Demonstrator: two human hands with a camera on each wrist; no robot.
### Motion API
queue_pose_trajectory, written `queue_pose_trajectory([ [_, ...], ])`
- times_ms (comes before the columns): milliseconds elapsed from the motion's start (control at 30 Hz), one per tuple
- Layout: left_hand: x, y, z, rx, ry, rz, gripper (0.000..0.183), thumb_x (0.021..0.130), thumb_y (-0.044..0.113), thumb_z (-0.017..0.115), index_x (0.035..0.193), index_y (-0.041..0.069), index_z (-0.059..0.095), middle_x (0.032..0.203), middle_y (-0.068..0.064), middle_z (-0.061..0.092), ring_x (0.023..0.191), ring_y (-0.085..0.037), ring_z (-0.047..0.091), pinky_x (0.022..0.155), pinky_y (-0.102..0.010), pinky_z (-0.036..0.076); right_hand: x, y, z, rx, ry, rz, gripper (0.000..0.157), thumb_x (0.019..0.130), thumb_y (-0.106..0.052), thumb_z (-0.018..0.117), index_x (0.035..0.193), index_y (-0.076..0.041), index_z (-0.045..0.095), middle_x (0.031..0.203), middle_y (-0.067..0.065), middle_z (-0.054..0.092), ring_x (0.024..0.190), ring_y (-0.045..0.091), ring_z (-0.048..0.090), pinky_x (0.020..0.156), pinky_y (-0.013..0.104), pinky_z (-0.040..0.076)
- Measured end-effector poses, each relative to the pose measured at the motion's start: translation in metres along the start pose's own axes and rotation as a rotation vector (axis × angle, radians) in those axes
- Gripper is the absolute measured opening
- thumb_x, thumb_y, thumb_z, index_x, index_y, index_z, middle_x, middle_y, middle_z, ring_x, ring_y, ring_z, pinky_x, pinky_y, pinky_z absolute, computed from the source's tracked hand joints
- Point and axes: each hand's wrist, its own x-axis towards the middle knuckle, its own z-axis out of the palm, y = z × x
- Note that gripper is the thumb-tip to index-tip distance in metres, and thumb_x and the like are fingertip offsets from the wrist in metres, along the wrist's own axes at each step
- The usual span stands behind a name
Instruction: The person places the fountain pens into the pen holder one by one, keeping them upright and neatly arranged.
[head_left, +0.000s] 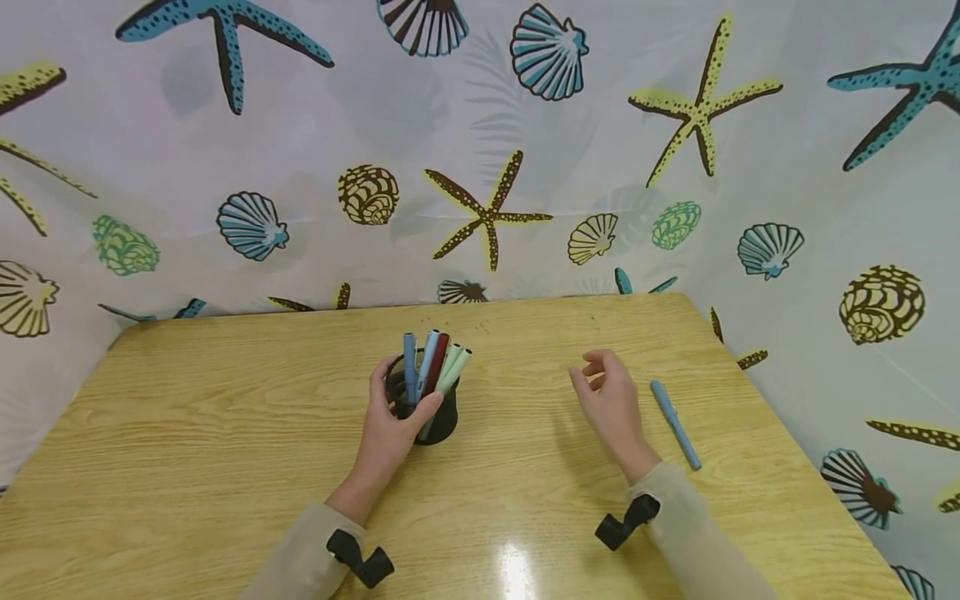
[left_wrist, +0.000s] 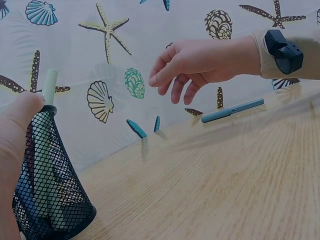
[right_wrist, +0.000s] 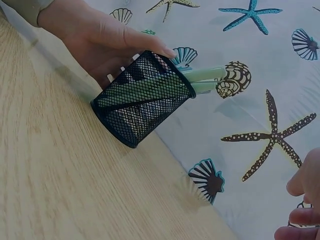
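Observation:
My left hand (head_left: 390, 427) grips a black mesh pen cup (head_left: 444, 425), its thumb near the rim and the fingers round the far side. Several capped pens lean in the cup: blue ones (head_left: 409, 367), a dark red pen (head_left: 437, 363) and light green pens (head_left: 454, 370). In the right wrist view the mesh cup (right_wrist: 142, 100) shows the green pens through its wall. My right hand (head_left: 611, 404) hovers above the table, fingers loosely bent and nothing in them. Just right of it lies a blue pen (head_left: 677, 425) on the wood, also visible in the left wrist view.
The light wooden table (head_left: 225, 433) ends at a white cloth (head_left: 315, 150) printed with shells and starfish, which hangs behind it and along the right side. Each sleeve carries a black wrist camera, such as the right one (head_left: 628, 521).

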Motion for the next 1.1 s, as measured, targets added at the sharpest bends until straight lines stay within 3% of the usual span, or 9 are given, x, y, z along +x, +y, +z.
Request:
queue_pose_trajectory([
  [533,0.000,0.000,0.000,0.001,-0.003,0.005,0.077,0.082,0.039,0.071,0.142,0.029,0.023,0.134,-0.007,0.038,0.115,-0.025,0.042,0.095,-0.049,0.030,0.002,0.018,-0.024,-0.025,-0.006,0.063,0.028,0.091,-0.018,0.061,0.113,-0.001,0.055,0.096,0.013,0.057,0.077,0.024,0.054,0.066,0.035,0.046],
  [1100,0.001,-0.001,0.001,0.008,0.004,0.004,0.078,0.081,0.039,0.071,0.142,0.028,0.023,0.131,-0.009,0.042,0.117,-0.024,0.042,0.096,-0.049,0.030,0.005,0.031,-0.046,-0.125,0.019,0.104,0.029,0.091,-0.020,0.060,0.111,0.000,0.057,0.097,0.015,0.059,0.081,0.027,0.057,0.070,0.040,0.047],
])
